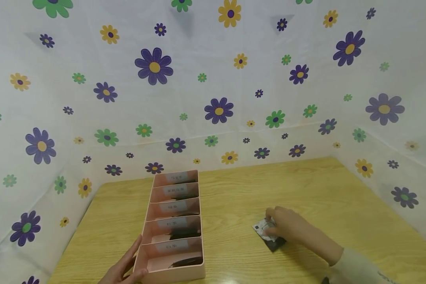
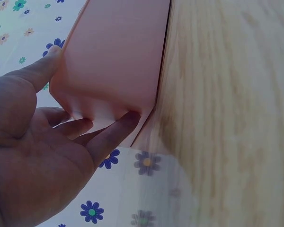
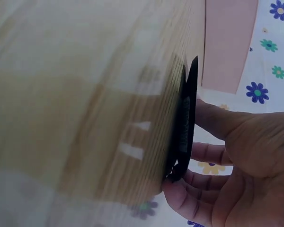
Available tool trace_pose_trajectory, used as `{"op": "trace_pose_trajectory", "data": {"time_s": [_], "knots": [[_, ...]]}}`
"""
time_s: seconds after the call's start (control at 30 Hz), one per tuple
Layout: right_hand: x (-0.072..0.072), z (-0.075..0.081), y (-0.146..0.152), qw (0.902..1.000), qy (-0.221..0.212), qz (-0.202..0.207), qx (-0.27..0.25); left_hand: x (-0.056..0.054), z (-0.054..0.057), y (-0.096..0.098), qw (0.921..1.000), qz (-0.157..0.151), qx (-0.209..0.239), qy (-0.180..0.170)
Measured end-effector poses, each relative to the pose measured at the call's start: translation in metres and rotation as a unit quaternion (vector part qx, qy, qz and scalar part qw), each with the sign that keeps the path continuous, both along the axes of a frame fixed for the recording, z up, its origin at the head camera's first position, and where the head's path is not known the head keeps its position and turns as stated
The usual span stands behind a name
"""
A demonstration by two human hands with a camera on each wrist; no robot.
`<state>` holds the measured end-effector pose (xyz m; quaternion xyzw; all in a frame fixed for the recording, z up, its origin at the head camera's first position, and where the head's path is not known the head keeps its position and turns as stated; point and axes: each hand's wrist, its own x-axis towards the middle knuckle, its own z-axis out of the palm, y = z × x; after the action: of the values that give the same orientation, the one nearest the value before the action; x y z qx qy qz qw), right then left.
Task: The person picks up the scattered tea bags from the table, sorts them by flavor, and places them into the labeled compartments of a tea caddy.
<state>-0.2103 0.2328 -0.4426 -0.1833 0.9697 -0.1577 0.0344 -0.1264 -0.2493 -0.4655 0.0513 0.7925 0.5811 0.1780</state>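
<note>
A long pink organizer box with several compartments stands on the table, dark flat packets lying inside and labels on its dividers. My left hand holds its near left corner, thumb at the near rim and fingers along the left side. In the left wrist view, the fingertips press against the pink wall. To the right of the box, my right hand pinches small flat sachets, a printed silvery-white one overlapping a black one. In the right wrist view, the black sachet stands tilted at the tabletop between thumb and fingers.
The wood-grain table extends around the box and toward the right. A white sheet with printed flowers hangs at the back and on both sides. A small dark object shows at the bottom edge beside the right sleeve.
</note>
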Motion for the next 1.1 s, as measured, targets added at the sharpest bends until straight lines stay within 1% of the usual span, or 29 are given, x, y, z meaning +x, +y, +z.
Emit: {"op": "trace_pose_trajectory", "data": {"time_s": [0.17, 0.27, 0.37, 0.43, 0.5, 0.6, 0.67, 0.73, 0.8, 0.97, 1.1], "knots": [[-0.001, -0.004, 0.001, 0.9998, -0.016, -0.012, -0.004, 0.000, 0.001, 0.000, 1.0000, 0.005, -0.001, -0.006], [-0.002, -0.005, 0.006, 0.9999, -0.009, -0.010, -0.004, 0.000, 0.001, 0.000, 1.0000, -0.004, 0.002, -0.004], [-0.004, -0.002, 0.013, 0.9999, 0.009, -0.006, -0.010, -0.001, 0.001, 0.000, 0.9999, -0.015, 0.002, 0.004], [-0.005, 0.002, 0.017, 0.9995, 0.023, 0.019, -0.007, 0.000, 0.001, -0.001, 0.9998, -0.019, 0.003, 0.005], [-0.006, 0.005, 0.021, 0.9980, 0.022, 0.058, -0.010, 0.000, 0.000, -0.001, 0.9998, -0.019, 0.007, 0.003], [-0.005, 0.009, 0.024, 0.9929, -0.015, 0.117, -0.008, 0.000, 0.000, -0.002, 0.9997, -0.020, 0.011, 0.001], [-0.004, 0.010, 0.025, 0.9900, -0.048, 0.132, -0.015, 0.000, 0.000, -0.002, 0.9997, -0.021, 0.010, 0.003], [-0.003, 0.010, 0.024, 0.9894, -0.060, 0.131, -0.020, 0.000, 0.000, -0.002, 0.9997, -0.022, 0.009, 0.006], [-0.003, 0.010, 0.024, 0.9907, -0.058, 0.119, -0.030, 0.000, 0.000, -0.002, 0.9997, -0.023, 0.009, 0.007], [-0.007, 0.006, 0.024, 0.9932, -0.043, 0.090, -0.061, 0.000, 0.000, -0.002, 0.9997, -0.021, 0.010, 0.005], [-0.014, 0.003, 0.030, 0.9912, -0.021, 0.095, -0.090, 0.000, 0.000, -0.003, 0.9998, -0.020, 0.008, 0.003]]}}
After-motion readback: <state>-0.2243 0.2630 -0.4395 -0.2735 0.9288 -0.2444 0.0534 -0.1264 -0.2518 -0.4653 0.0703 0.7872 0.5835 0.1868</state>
